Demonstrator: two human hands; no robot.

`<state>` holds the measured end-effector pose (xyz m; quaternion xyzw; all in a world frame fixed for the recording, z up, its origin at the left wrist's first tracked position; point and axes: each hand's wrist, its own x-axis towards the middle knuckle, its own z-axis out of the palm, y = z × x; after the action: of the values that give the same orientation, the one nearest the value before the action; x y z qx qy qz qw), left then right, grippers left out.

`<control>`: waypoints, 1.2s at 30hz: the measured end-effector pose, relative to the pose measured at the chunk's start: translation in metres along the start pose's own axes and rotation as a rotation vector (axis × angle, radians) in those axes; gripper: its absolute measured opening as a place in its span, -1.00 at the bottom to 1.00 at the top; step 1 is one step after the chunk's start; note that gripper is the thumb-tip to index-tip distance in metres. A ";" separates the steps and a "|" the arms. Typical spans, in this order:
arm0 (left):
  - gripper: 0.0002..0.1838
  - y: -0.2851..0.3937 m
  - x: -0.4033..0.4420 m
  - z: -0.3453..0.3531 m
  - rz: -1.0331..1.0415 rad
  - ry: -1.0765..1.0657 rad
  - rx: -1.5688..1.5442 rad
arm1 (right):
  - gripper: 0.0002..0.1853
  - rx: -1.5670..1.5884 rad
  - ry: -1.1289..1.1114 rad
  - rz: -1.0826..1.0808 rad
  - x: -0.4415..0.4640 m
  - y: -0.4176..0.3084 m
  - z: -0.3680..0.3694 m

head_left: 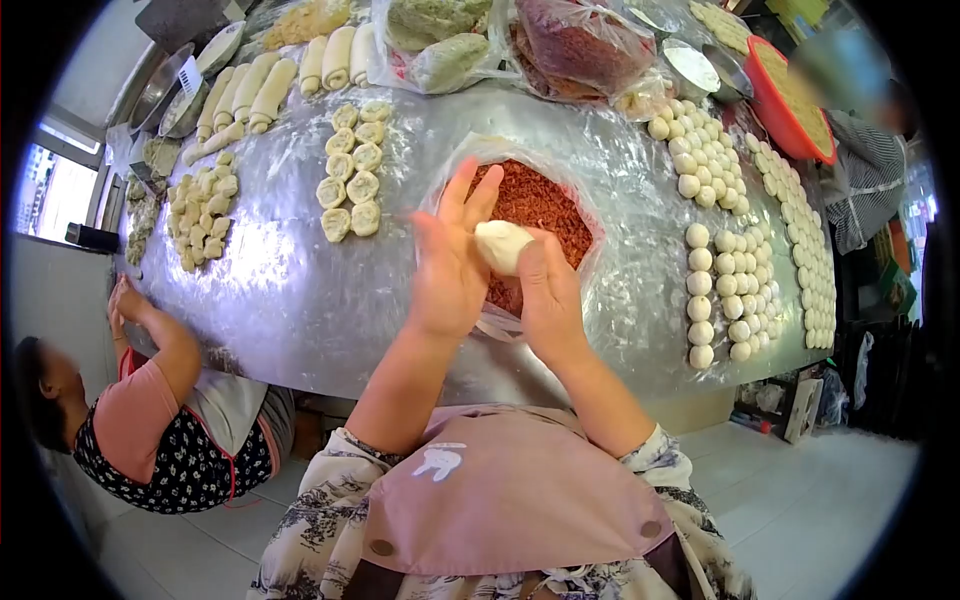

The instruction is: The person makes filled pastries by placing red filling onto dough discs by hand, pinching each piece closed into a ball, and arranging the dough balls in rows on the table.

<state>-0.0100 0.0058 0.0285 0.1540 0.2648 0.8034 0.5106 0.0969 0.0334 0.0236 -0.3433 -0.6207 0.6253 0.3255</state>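
Metal table [300,325] is dusted with white powder, in a room with a window [40,190] past the left edge and tiled floor [820,480] off the near edge.

Dough piece [503,247] is held over the filling bag [483,150], mid-table toward the near edge. Long axis is run roughly along that edge, left palm to right thumb. Dough is pinched at its right end between thumb and fingers of the right hand [552,300]. Left hand [447,270] is turned palm up, thumb and 2 fingers spread; its other fingers can't be made out. Dough is set against the finger side of that palm; both hands look equally close. Red filling [550,205] is exposed below.

Swirled pieces [332,192] are laid in 2 columns left of the bag. Small dough chunks [215,203] are heaped near the left edge, dough rolls [271,93] lined up toward the far edge. Dough balls [701,282] are rowed toward the right edge; red basin [766,98] is parked at the far right corner. 2 people are seen: 1 by the near left corner [165,440], 1 past the right edge [858,180].
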 end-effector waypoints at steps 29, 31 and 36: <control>-0.49 -0.012 -0.010 -0.018 -0.081 -0.030 0.443 | -0.59 -0.939 0.654 -0.120 0.003 0.045 -0.184; -0.53 -0.012 -0.011 -0.027 -0.135 -0.013 0.450 | -0.60 -1.132 0.680 -0.130 0.005 0.066 -0.222; -0.61 -0.013 -0.012 -0.021 -0.174 0.019 0.462 | -0.59 -1.196 0.538 0.014 0.019 0.085 -0.252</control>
<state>-0.0063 -0.0064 0.0038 0.2357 0.4589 0.6759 0.5264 0.2976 0.1871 -0.0607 -0.6136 -0.7560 0.0668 0.2181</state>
